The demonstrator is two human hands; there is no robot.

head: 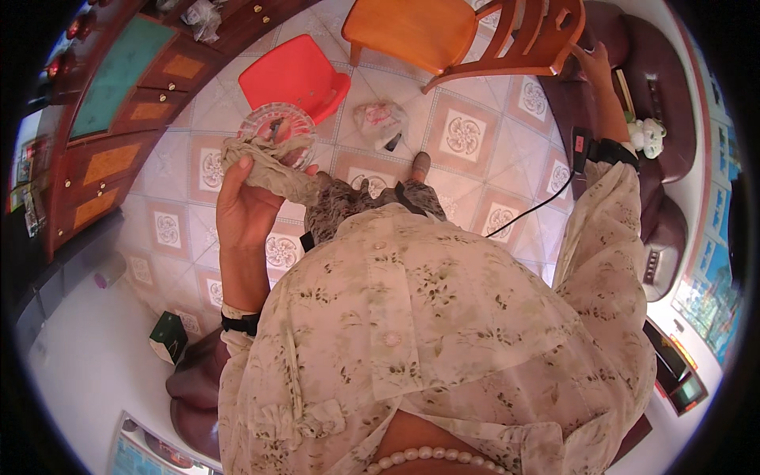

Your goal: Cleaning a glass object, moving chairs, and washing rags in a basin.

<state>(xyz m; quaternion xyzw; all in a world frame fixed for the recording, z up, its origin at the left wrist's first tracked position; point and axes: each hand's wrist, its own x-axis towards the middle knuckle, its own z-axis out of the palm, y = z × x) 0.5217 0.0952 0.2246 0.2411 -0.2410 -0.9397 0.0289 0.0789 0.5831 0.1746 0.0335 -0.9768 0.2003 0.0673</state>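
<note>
My left hand (246,208) holds a crumpled grey-beige cloth (276,172) together with a round clear glass dish (252,122) with a ridged rim, which looks like an ashtray. Something dark shows at the dish's middle, and the red stool (285,68) beyond shows through the glass. Part of the dish is hidden by the cloth. At the upper right, my right hand (594,65) is on the top rail of an orange-brown wooden chair (409,29), its fingers curled at the edge.
A plastic bag (380,122) lies on the patterned tile floor (463,133), a dark object beside it. Wooden cabinets (113,157) line the left. A maroon leather sofa (659,101) with a white plush toy (647,138) stands right. A black cable (534,205) hangs near my right arm.
</note>
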